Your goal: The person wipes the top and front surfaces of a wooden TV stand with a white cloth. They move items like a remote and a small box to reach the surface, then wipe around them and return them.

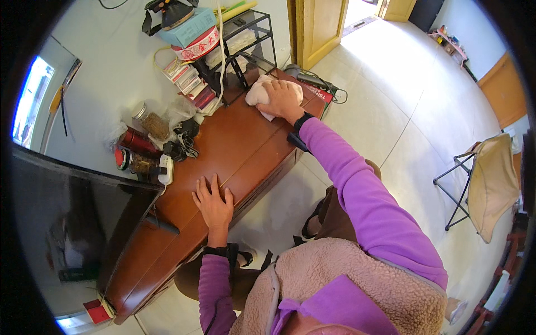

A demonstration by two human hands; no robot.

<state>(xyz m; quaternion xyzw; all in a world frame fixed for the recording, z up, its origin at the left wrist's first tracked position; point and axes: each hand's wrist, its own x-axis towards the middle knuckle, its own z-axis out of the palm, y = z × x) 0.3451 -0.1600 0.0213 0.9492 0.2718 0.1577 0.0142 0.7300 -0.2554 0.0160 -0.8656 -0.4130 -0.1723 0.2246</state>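
Under my right hand [282, 98] is a bunched white cloth [258, 93], pressed onto the far right end of a brown wooden cabinet top [240, 142]. My fingers curl over the cloth. My left hand [214, 205] rests flat on the same surface near its front edge, fingers apart, with nothing held. A black wire-framed shelf rack [251, 54] stands just behind the cloth. Left of the bare wood lie black straps with buckles [182, 144] and a white power strip [166, 169].
A large television [79, 217] stands on the cabinet's left part, its foot [161, 224] reaching forward. Jars [153, 123], a dark red flask [140, 140] and stacked boxes [186, 79] line the wall. A hair dryer [310, 77] with a cord lies at the right end. A folding chair [492, 184] stands on the floor.
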